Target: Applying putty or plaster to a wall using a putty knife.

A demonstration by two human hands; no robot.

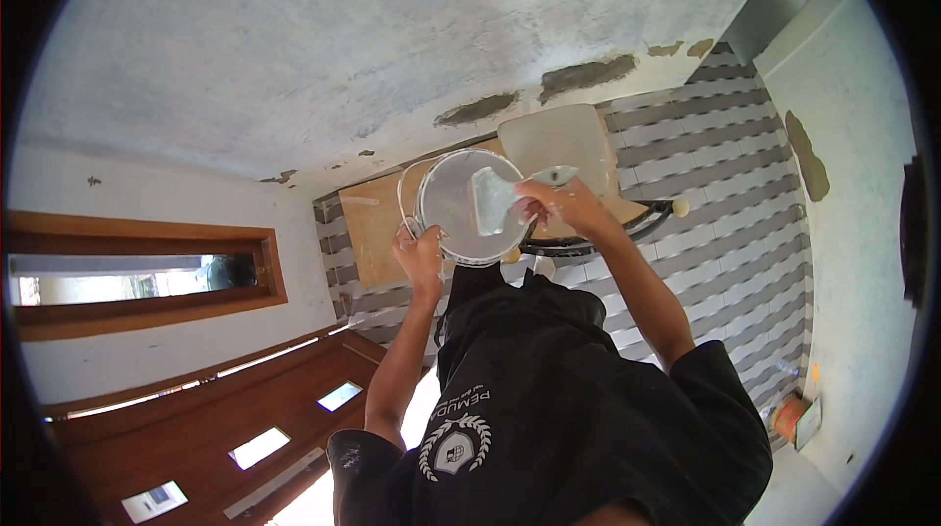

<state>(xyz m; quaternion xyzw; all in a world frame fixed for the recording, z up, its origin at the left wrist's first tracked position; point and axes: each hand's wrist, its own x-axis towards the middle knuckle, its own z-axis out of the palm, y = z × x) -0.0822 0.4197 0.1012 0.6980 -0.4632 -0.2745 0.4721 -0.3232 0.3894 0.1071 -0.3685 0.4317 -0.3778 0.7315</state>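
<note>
A white bucket (443, 212) with a wire handle holds pale grey-white liquid. My left hand (419, 251) grips its rim on the left side, fingers wrapped round the edge. My right hand (567, 207) is closed on the handle of a wide, paint-coated brush (490, 202), whose flat head is over or in the bucket's opening; I cannot tell whether it touches the liquid. Behind the bucket are a light wooden board (372, 247) and a pale seat-like panel (554, 144), with a dark curved frame (632, 232) at the right.
A wall (343, 36) with rough grey patches rises ahead, and another (853, 232) stands at the right. A wood-framed window (274, 281) and brown door (147, 457) are on the left. Striped tiles (706, 193) cover the floor. A small container (789, 415) sits by the right wall.
</note>
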